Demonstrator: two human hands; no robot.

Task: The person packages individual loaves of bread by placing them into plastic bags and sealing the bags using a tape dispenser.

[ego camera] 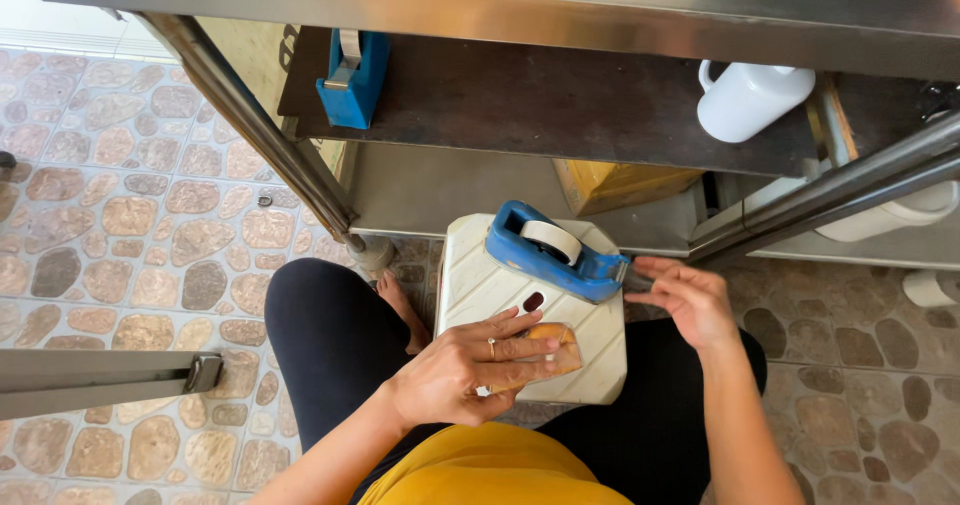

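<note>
Left hand [462, 370] clenched on clear-wrapped bun [550, 353]; right hand [690, 300] fingers pinching blue plastic tape dispenser [555, 250] edge atop cream ribbed container [480, 290]; pebbled floor [120, 225] open leftward.

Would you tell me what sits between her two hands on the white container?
In the head view, the blue tape dispenser sits between the left hand and right hand, on the white container.

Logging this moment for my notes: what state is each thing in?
Left hand: pressing a small wrapped bun onto the white stool.
Right hand: fingertips at the cutter end of the blue dispenser.
Blue dispenser: lying on the stool, tape roll loaded.
Second dispenser: on the shelf, untouched.
White jug: lying on its side.
</note>
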